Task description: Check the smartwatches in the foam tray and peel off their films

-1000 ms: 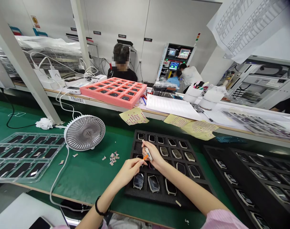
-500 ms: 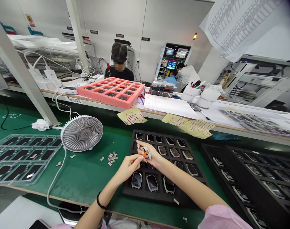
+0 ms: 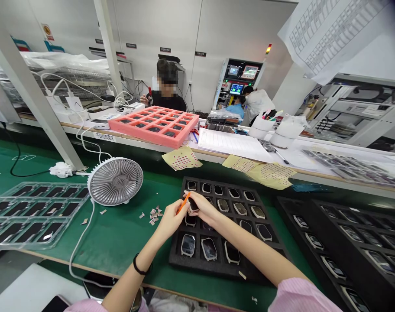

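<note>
My left hand [image 3: 170, 220] is closed around a thin orange stick [image 3: 183, 203], which now slants upward beside a watch. That small watch body [image 3: 193, 205], with a dark face and pale edge, is held in my right hand [image 3: 204, 209]; its fingers wrap around it and partly hide it. My left fingertips come up against the watch too. Below both hands lies a black foam tray [image 3: 197, 263] with several watch bodies in its pockets, such as a light-framed watch [image 3: 188, 245] near the front.
Left of the tray are small scattered tabs [image 3: 156, 213], a round fan [image 3: 117, 181] and a clear tray of dark parts [image 3: 48, 243]. More black trays [image 3: 290, 208] stand at right. A pink foam tray [image 3: 181, 139] rests on the shelf, with a person [image 3: 166, 97] behind.
The watch has been turned so its dark face shows instead of its inner side. The orange stick has swung from pointing into the watch to slanting upward beside it.
</note>
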`<state>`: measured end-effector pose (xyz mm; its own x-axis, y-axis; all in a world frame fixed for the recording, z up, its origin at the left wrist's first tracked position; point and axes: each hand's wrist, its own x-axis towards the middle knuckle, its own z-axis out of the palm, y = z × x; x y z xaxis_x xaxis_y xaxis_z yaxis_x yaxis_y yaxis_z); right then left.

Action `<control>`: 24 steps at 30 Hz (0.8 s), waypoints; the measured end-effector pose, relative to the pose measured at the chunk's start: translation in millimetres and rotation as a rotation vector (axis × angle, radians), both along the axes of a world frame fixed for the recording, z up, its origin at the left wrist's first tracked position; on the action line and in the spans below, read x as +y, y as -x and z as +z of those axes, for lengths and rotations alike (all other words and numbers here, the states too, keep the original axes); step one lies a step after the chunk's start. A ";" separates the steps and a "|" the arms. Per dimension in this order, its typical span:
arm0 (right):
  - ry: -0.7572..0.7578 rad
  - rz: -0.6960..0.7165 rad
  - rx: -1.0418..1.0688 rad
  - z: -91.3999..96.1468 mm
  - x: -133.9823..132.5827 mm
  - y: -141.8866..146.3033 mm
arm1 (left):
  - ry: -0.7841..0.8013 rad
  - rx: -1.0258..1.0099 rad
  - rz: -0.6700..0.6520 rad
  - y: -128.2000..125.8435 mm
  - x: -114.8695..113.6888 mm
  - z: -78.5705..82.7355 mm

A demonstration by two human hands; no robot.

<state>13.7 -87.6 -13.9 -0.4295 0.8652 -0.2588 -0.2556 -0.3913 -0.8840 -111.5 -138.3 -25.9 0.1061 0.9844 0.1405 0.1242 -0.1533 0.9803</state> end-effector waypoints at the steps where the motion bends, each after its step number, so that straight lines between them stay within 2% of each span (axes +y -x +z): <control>1: -0.010 0.020 0.011 1.8 -1.0 -2.1 | 0.069 -0.065 -0.019 2.4 0.2 -2.0; 4: -0.075 0.100 0.015 4.2 -1.4 -11.0 | 0.257 -0.227 -0.062 10.7 -1.8 -4.6; 6: -0.180 0.112 -0.061 2.1 3.3 -17.5 | 0.278 -0.276 -0.049 17.6 -4.3 -4.0; 9: -0.344 -0.028 -0.221 -6.5 19.0 -24.9 | 0.236 -0.273 0.045 31.2 -7.3 -3.6; 11: -0.400 -0.135 -0.281 -15.5 31.7 -25.9 | 0.227 -0.213 0.110 40.9 -8.6 -5.9; 15: -0.484 -0.219 -0.374 -34.4 47.4 -18.3 | 0.247 -0.043 0.153 52.6 -12.3 -16.0; 19: -0.525 -0.161 -0.440 -41.6 47.8 -17.2 | 0.263 0.032 0.171 56.7 -17.4 -26.9; 24: -0.515 -0.028 -0.505 -37.9 46.4 -28.3 | 0.300 0.042 0.163 61.8 -19.0 -35.0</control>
